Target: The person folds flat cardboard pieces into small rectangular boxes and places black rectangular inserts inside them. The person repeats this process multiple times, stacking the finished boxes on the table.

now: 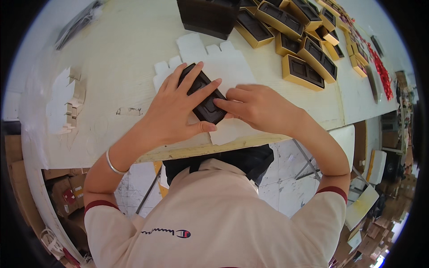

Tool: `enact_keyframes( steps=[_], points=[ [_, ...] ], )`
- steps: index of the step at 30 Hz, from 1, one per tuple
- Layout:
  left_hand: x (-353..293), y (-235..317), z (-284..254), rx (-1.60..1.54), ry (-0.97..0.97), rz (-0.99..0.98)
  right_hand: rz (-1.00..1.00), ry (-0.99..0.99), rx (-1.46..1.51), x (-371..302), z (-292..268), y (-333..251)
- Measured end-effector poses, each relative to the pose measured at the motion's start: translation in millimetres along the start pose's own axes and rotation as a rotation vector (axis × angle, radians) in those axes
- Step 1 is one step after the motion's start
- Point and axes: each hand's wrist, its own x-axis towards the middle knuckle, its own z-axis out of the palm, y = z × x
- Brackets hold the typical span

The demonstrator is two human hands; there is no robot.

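Note:
A black moulded plastic tray (208,108) lies tilted on flat white die-cut card sheets (230,67) near the table's front edge. My left hand (174,105) rests over its left part, fingers spread across the tray and thumb along its near end. At the tray's right edge is my right hand (250,105), its index finger pressed on the tray's surface, the thumb mostly hidden at the edge and the other fingers curled. The tray's underside and what lies directly beneath it are hidden.
Several gold boxes (304,73) with black inserts are heaped at the far right. A stack of black trays (208,18) stands at the far middle. Folded white cards (67,100) sit at the left, and red ribbon-like material (380,71) lies along the right edge.

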Motion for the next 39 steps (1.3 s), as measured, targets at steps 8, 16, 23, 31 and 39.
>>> enact_keyframes(
  steps=[8,16,23,31,39],
  points=[
    [6.5,8.7,-14.7,0.086,-0.126,-0.001,0.220,0.240,-0.077,-17.0,30.8,-25.5],
    [24.8,-14.4,-33.3,0.096,-0.230,0.227,0.541,0.472,0.288,-35.2,-12.9,-20.9],
    [18.3,-17.7,-30.5,-0.079,-0.160,0.160,0.495,0.451,0.240,-49.1,-11.0,-27.2],
    [14.6,-17.2,-10.5,-0.375,-0.171,-0.070,0.441,0.390,0.547,-8.1,27.0,-21.2],
    [9.6,-10.4,-7.0,-0.360,-0.050,-0.133,0.440,0.389,0.575,2.0,38.9,-15.1]
  ],
)
